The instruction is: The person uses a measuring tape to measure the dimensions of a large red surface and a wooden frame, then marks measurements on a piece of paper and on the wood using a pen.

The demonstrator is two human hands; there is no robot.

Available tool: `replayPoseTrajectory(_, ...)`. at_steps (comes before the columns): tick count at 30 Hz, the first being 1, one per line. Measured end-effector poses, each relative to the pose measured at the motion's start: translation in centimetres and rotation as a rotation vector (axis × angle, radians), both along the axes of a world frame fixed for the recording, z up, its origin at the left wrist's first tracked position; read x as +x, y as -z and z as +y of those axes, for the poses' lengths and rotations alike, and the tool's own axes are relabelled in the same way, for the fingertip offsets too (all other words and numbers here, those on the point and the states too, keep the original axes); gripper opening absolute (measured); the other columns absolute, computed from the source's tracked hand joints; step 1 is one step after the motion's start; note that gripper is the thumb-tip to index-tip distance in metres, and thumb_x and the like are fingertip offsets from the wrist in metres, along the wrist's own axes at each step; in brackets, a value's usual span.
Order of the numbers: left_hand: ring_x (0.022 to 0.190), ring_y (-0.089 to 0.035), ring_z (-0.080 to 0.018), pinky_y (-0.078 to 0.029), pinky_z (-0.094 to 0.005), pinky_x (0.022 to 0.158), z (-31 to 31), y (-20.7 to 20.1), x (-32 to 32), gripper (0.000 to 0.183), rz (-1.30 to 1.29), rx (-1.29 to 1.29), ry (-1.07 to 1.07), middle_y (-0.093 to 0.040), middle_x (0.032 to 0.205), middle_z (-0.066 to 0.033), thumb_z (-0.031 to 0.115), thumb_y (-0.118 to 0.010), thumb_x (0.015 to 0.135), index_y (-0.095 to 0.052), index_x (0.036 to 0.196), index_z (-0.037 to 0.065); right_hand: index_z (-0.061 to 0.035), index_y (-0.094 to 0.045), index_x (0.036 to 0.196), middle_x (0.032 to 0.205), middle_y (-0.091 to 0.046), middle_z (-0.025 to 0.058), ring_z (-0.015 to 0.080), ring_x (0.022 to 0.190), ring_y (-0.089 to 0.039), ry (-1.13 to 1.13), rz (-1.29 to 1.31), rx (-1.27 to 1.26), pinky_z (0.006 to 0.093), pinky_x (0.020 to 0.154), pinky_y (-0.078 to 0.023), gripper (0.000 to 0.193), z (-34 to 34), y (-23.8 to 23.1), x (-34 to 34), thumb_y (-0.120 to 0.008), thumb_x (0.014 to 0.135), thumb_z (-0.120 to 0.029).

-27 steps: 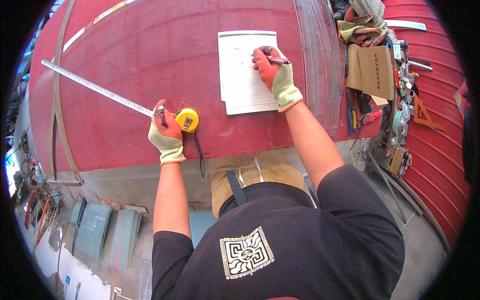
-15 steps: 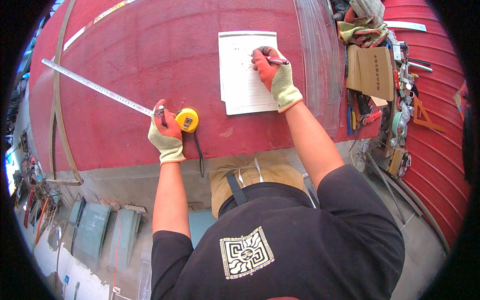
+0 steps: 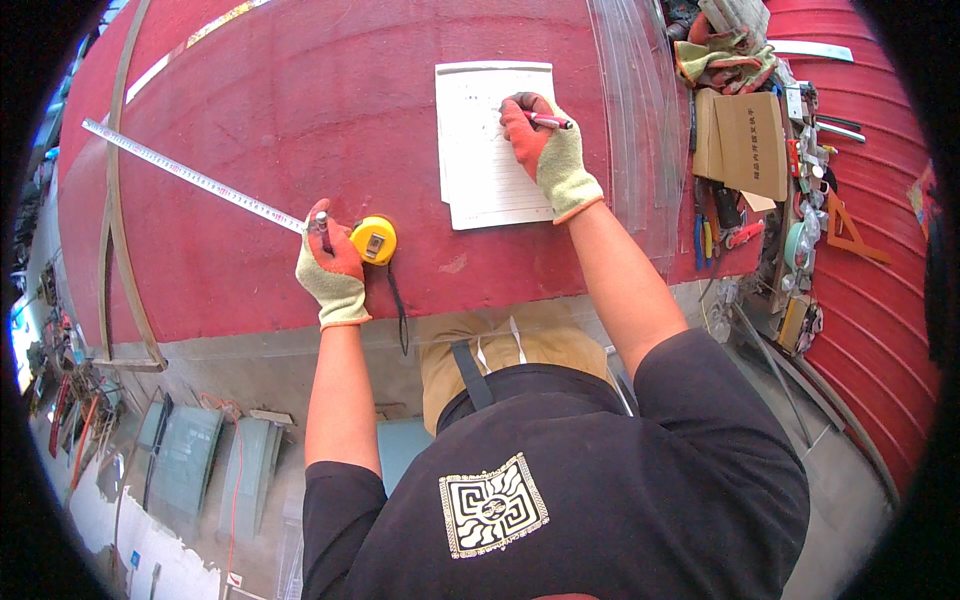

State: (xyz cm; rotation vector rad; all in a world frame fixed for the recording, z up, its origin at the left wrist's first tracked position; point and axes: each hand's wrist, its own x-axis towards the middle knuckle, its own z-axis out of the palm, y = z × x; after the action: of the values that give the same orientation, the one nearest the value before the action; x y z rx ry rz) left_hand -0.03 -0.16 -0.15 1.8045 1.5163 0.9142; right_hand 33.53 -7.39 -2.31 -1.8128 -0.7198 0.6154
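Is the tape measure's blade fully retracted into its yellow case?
No, the white blade lies extended across the red surface, well to the left of the yellow case.

Right hand holds a pen over paper; left hand (beside tape measure) grips a slim stick

Tape blade: tiny numerals, unreadable from here.
Notepad: small handwritten marks, illegible.
Cardboard box: line of dark printed characters.
Black shirt: pale square emblem.
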Motion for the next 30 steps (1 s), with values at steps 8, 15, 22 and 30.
replayPoseTrajectory(8, 0.071, -0.068, -0.0116, -0.056, -0.0298, 0.07, 0.0, -0.2, 0.0, 0.028, -0.002, 0.006, 0.003, -0.071, 0.077, -0.0024, 0.013, -0.056, 0.109, -0.074, 0.13, 0.007, 0.0016, -0.071, 0.11, 0.085, -0.07, 0.0001, 0.006, 0.074, -0.06, 0.01, 0.047, -0.013, 0.0236, 0.067, -0.05, 0.02, 0.0, -0.4, -0.2, -0.07, 0.106, -0.018)
replayPoseTrajectory(15, 0.071, -0.069, -0.0117, -0.056, -0.0297, 0.069, 0.0, -0.1, -0.3, 0.029, 0.006, 0.007, 0.004, -0.071, 0.077, -0.0026, 0.012, -0.056, 0.108, -0.074, 0.131, 0.006, 0.0009, -0.069, 0.11, 0.089, -0.073, 0.0058, 0.0113, 0.075, -0.067, 0.092, 0.363, 0.06, 0.0279, 0.067, -0.055, 0.023, 0.2, -3.1, 0.0, -0.069, 0.107, -0.022)
replayPoseTrajectory(22, 0.072, -0.071, -0.0119, -0.058, -0.0302, 0.07, 0.1, 0.2, -0.5, 0.029, 0.018, 0.012, 0.005, -0.075, 0.08, -0.0049, 0.012, -0.058, 0.108, -0.074, 0.131, 0.007, -0.0057, -0.066, 0.1, 0.081, -0.07, 0.0041, 0.0109, 0.062, -0.064, 0.178, 0.395, -0.003, 0.0262, 0.051, -0.047, 0.036, -0.8, -5.2, 3.2, -0.068, 0.107, -0.041)
replayPoseTrajectory(30, 0.072, -0.073, -0.0179, -0.059, -0.0351, 0.07, 0.2, -0.5, 0.6, 0.028, 0.043, 0.02, 0.003, -0.076, 0.08, -0.0074, 0.016, -0.059, 0.107, -0.075, 0.129, 0.01, -0.0005, -0.069, 0.131, 0.091, -0.076, 0.0142, 0.0261, 0.079, -0.074, 0.393, -0.532, -0.53, 0.0391, 0.074, -0.058, 0.074, -5.6, -4.6, 15.0, -0.064, 0.099, -0.067)
